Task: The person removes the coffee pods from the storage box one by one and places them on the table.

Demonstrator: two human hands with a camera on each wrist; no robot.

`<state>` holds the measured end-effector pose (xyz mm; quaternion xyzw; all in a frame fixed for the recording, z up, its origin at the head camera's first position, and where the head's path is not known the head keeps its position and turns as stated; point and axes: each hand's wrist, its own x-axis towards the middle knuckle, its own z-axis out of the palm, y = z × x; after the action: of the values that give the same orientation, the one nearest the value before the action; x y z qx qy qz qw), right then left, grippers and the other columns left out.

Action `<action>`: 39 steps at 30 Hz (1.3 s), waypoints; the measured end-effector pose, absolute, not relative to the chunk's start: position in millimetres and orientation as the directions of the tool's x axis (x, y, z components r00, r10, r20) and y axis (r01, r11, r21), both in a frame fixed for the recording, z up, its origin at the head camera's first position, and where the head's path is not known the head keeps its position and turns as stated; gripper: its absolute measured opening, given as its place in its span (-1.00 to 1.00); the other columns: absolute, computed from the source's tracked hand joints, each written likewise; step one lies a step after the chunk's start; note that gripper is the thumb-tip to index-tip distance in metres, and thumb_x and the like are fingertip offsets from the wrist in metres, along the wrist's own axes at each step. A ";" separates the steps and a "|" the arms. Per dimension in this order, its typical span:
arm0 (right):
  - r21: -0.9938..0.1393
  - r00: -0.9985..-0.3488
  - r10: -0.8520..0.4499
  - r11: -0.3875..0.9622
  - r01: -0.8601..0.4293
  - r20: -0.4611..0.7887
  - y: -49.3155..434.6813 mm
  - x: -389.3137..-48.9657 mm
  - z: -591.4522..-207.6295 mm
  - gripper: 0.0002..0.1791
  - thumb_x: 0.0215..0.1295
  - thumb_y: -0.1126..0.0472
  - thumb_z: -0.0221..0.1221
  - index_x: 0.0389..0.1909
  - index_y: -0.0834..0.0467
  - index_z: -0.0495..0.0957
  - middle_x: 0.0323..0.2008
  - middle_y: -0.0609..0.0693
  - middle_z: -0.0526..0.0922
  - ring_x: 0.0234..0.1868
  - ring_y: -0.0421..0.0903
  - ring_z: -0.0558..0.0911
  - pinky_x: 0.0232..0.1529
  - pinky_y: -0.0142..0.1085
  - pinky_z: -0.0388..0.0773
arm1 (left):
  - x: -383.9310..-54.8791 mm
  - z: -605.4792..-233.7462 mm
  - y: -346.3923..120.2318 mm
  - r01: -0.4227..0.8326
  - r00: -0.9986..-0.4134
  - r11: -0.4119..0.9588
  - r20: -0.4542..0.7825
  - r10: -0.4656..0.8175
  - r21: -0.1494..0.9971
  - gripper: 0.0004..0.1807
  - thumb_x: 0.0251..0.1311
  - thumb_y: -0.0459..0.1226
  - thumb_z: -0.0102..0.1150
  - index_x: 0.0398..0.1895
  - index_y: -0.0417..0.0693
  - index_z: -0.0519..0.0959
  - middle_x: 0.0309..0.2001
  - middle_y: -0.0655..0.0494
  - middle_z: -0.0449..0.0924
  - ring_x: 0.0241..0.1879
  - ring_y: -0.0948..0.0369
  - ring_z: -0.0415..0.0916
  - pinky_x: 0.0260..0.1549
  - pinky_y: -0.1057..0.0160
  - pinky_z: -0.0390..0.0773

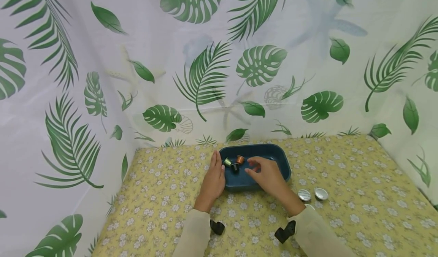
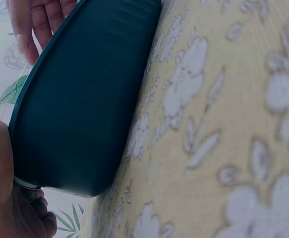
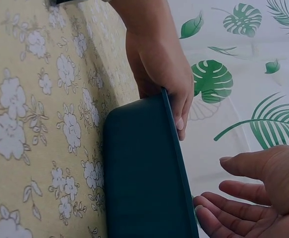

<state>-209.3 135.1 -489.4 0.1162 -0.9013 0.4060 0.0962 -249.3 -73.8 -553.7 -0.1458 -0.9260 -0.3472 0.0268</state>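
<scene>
A dark blue rectangular basin [image 1: 280, 156] stands on the table. Inside its left part lie three small coffee capsules: a green one [image 1: 227, 161], an orange one [image 1: 240, 159] and a black one [image 1: 235, 167]. My left hand [image 1: 213, 177] holds the basin's left end, thumb at the rim and fingers along the outer wall. Over the basin's right half hovers my right hand [image 1: 268, 173], its fingers loosely bent and apart, with nothing visible between them. In the right wrist view, the right hand [image 3: 258, 198] appears beyond the basin's long wall [image 3: 144, 173].
Right of the basin, silver-lidded capsules [image 1: 304, 195] [image 1: 321, 194] sit near my right forearm; another is partly hidden by the sleeve. A yellow floral cloth [image 1: 164, 196] covers the table. Leaf-printed sheets [image 1: 212, 124] hang behind and at both sides.
</scene>
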 end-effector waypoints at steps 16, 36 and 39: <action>-0.704 -0.969 -0.173 0.666 -0.248 0.178 119.2 -232.6 -503.2 -0.63 0.29 0.23 0.39 0.05 0.33 0.66 -0.09 0.21 0.73 -0.29 -0.04 0.69 -0.32 -0.18 0.64 | -248.8 -551.5 -74.9 0.285 -0.957 0.710 0.145 0.253 0.643 -0.36 0.68 -0.12 -0.37 0.65 0.00 -0.27 0.64 0.17 -0.47 0.59 0.06 -0.13 0.40 -0.07 0.24; -0.658 -0.978 -0.150 0.724 -0.207 0.143 103.1 -249.6 -519.8 -0.68 0.28 0.19 0.40 -0.03 0.30 0.70 -0.23 0.13 0.72 -0.26 0.00 0.68 -0.26 -0.10 0.63 | -248.4 -548.6 -74.3 0.283 -0.957 0.723 0.138 0.255 0.630 -0.36 0.68 -0.16 -0.36 0.65 -0.02 -0.27 0.65 0.15 -0.45 0.58 0.05 -0.08 0.36 -0.06 0.31; -0.638 -0.983 -0.134 0.748 -0.184 0.126 99.9 -251.1 -520.4 -0.68 0.29 0.16 0.40 -0.03 0.27 0.70 -0.23 0.10 0.72 -0.25 0.00 0.68 -0.26 -0.09 0.62 | -247.8 -547.9 -74.2 0.277 -0.959 0.728 0.132 0.251 0.627 -0.36 0.68 -0.16 -0.36 0.65 -0.02 -0.27 0.65 0.15 -0.45 0.58 0.06 -0.08 0.36 -0.05 0.31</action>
<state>-251.1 99.9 -520.4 0.0850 -0.9342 0.3446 0.0361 -247.8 -74.2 -547.9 -0.1419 -0.9293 -0.3405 0.0189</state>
